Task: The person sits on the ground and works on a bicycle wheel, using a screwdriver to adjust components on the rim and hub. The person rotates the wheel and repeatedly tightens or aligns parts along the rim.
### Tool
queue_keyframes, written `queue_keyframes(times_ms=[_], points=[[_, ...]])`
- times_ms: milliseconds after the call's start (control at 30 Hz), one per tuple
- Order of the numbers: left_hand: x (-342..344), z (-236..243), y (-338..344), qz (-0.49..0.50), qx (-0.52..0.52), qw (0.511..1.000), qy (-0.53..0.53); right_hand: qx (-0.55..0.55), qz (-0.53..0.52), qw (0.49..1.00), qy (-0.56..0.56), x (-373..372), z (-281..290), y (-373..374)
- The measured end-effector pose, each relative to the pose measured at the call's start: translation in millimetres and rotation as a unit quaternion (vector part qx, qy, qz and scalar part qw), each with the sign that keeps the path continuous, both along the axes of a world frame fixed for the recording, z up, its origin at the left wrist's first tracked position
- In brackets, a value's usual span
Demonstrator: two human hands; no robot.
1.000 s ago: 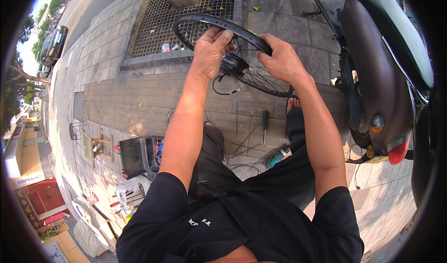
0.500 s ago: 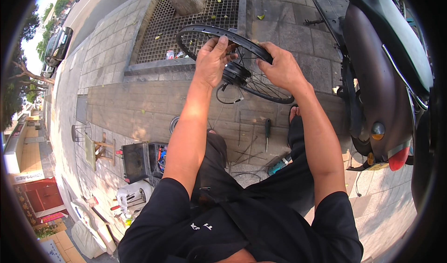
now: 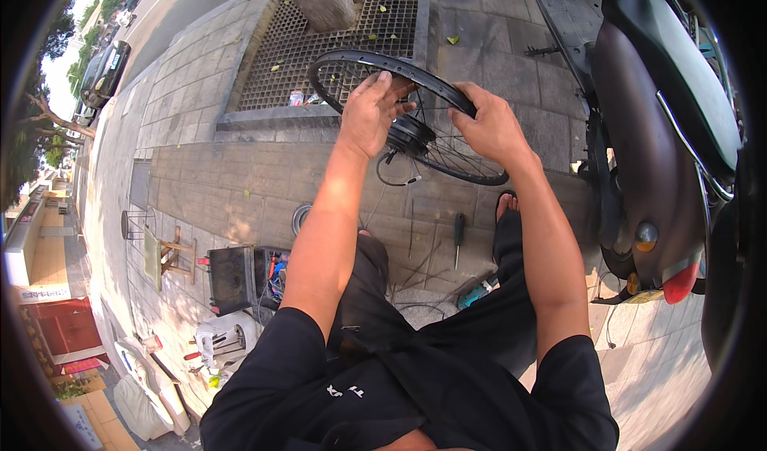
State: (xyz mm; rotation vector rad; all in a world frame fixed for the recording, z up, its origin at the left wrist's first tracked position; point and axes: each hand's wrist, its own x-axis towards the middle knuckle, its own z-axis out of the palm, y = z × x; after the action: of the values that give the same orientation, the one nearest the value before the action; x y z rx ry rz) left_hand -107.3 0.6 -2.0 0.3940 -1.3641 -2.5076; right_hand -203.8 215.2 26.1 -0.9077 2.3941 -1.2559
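A black spoked wheel (image 3: 435,86), with a thick dark hub (image 3: 411,135) and a short cable trailing from it, is held tilted in front of me. My right hand (image 3: 491,123) grips the rim on its right side, thumb on the near face and fingers over the outer edge. At the rim's near edge is my left hand (image 3: 369,117), thumb against the rim and fingers curled toward the spokes. Part of its grip is hidden behind the palm. No tyre shows on the rim.
A screwdriver (image 3: 459,240) and a teal power tool (image 3: 477,293) lie near my feet. To the left are an opened toolbox (image 3: 232,279), a folding stool (image 3: 169,258) and a white container (image 3: 226,339). A scooter (image 3: 639,147) stands at right; a tree trunk (image 3: 318,0) rises from a grate ahead.
The view has shifted slightly, and the wheel and both hands appear a little lower and further right. Both hands stay at the rim, their hold much the same.
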Motion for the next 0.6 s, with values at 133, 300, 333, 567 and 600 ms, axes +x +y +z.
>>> queue_keyframes(times_ms=[133,300,333,567,600], points=[[2,-4,-3,-0.005,-0.005,1.0,0.006,-0.008,-0.002,1.0,0.004,2,-2,-1],[3,-5,0,0.004,-0.037,0.999,0.004,-0.032,-0.003,0.999,0.008,2,-8,-1],[2,-3,2,0.008,-0.044,0.999,0.0,-0.035,-0.004,0.999,0.011,2,-8,-1],[2,-4,3,0.005,-0.057,0.998,0.003,-0.035,0.001,0.999,0.008,2,-6,0],[2,-4,4,0.002,-0.055,0.998,0.008,-0.034,0.003,0.999,0.008,1,-7,1]])
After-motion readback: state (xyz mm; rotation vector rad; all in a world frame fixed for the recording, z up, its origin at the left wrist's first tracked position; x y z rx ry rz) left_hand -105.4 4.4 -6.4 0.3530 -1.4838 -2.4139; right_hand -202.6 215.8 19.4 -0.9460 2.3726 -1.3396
